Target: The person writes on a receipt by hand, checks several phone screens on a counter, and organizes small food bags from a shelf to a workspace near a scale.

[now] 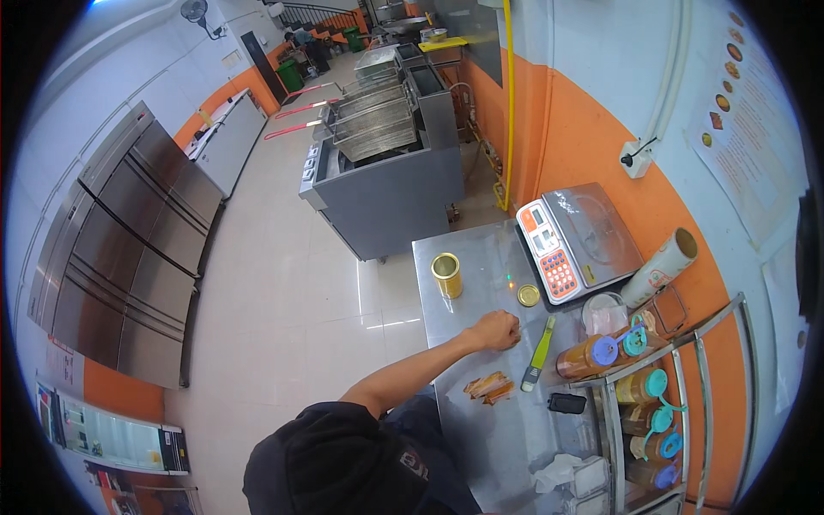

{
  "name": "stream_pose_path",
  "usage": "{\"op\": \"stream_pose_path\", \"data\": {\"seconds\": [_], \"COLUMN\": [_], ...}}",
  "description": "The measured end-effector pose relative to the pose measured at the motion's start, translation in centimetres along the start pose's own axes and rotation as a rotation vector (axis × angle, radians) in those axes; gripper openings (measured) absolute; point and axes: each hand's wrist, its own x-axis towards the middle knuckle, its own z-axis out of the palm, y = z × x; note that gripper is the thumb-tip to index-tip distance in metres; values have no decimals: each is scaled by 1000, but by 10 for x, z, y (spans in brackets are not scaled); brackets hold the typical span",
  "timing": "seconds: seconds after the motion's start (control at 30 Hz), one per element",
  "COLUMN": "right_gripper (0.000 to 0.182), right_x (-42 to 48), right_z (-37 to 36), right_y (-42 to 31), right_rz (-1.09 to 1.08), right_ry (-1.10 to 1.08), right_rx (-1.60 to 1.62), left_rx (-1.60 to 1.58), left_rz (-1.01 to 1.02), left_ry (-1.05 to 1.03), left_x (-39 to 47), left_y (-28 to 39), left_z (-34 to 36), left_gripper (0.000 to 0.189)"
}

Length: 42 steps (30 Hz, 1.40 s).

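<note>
My left hand (497, 330) is over the steel table (463, 425), its fingers curled under and no object showing in it. Left of the hand and farther up stands an open gold-coloured can (447, 277); a round gold lid (528, 295) lies apart from it. A slim green-and-grey tool (539, 354) lies just right of the hand. Below the hand is a small pile of brown strips or sachets (489, 388), too unclear to name exactly. A small black case or device (567, 403) lies near the rack. My right hand is out of view.
A digital weighing scale (573, 241), an upright roll (663, 267) and sauce bottles (587, 358) line the wall side. A metal rack (611, 444) holds more bottles. Clear containers (589, 476) sit at the bottom. Beyond are a fryer (399, 206), steel fridges (129, 238) and a distant person (312, 51).
</note>
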Motion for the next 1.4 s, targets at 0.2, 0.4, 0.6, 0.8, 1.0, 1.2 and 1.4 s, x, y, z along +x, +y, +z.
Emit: {"op": "stream_pose_path", "data": {"seconds": [0.2, 0.4, 0.6, 0.8, 1.0, 1.2, 1.4], "right_gripper": [36, 36, 36, 36, 36, 39, 40], "right_x": [-1, 1, 3, 2, 5, -5, -6], "right_z": [24, 39, 49, 55, 64, 64, 78], "right_y": [21, 33, 42, 48, 57, 53, 69], "right_rz": [21, 32, 41, 41, 43, 108, 70], "right_ry": [58, 83, 98, 114, 130, 96, 141], "right_rx": [56, 80, 97, 110, 117, 168, 108], "left_rx": [-35, -39, -63, -30, -41, -47, -54], "left_rz": [7, -39, -44, -50, -55, -86, -55], "left_ry": [-48, -93, -74, -36, -57, -78, -45], "left_x": [-3, -14, -19, -21, -24, -29, -34], "left_y": [5, 7, 7, -2, -3, 2, 3], "left_z": [8, 7, 0, 1, -2, -9, -12], "left_gripper": [24, 27, 28, 28, 28, 29, 29]}}
